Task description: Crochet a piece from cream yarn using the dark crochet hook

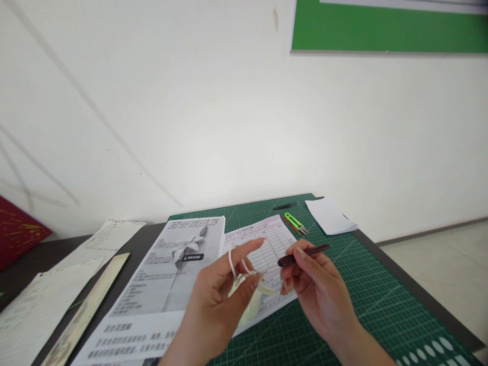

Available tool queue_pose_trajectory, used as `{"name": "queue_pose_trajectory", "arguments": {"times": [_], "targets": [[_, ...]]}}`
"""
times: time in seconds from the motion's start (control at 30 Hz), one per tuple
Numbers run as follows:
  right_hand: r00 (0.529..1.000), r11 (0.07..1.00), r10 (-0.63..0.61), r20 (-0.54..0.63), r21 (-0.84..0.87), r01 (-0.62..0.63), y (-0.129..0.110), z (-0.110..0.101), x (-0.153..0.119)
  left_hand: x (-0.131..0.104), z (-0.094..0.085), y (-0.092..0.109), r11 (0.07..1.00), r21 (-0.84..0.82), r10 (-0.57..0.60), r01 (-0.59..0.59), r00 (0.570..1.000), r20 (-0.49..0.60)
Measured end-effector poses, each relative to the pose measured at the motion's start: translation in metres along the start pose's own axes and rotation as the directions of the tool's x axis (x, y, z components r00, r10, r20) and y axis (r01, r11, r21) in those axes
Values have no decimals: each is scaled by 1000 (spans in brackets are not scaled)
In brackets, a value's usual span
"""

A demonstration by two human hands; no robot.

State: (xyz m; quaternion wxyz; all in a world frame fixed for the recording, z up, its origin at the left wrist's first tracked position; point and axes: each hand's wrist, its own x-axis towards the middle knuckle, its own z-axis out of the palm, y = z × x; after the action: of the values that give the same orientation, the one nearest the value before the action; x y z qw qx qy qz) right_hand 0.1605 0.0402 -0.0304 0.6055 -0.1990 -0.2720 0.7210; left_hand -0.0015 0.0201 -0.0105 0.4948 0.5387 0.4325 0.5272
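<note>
My left hand (219, 300) pinches a pale yellow crocheted piece (249, 308) between thumb and fingers. White yarn (231, 263) loops over its raised index finger. A dark brown crochet hook (292, 258) rests in my right hand (319, 284), gripped between thumb and index finger, its thick handle lying crosswise; the hook's tip cannot be made out. The lower fingers of the right hand curl close to the end of a pale strand stretching from the crocheted piece. Beneath both hands lies a printed chart sheet (267, 244), partly covered by them.
A green cutting mat (366, 290) covers much of the dark table. Green thread snips (293, 221), black tweezers (285, 206) and a white paper (330, 216) lie toward the back. Leftward are a printed pattern sheet (152, 284), a ruler (89, 310), handwritten pages (46, 295) and a red object (19, 234).
</note>
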Motion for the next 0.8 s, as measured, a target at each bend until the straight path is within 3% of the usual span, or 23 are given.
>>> {"name": "queue_pose_trajectory", "arguments": {"times": [0.27,0.4,0.57,0.8], "targets": [[1000,999,-27,8,-29,28,-2,-3,1,-1,-1,3,998,-49,39,-37,999,32],[999,998,-47,19,-37,48,-3,-4,0,-3,4,12,986,-161,-52,53,999,14],[996,995,-70,46,-72,73,-4,-6,-3,-4,5,15,957,-263,-105,120,992,70],[971,960,-210,111,-167,227,-1,-12,-7,-3,4,15,944,-301,-101,132,988,118]]}}
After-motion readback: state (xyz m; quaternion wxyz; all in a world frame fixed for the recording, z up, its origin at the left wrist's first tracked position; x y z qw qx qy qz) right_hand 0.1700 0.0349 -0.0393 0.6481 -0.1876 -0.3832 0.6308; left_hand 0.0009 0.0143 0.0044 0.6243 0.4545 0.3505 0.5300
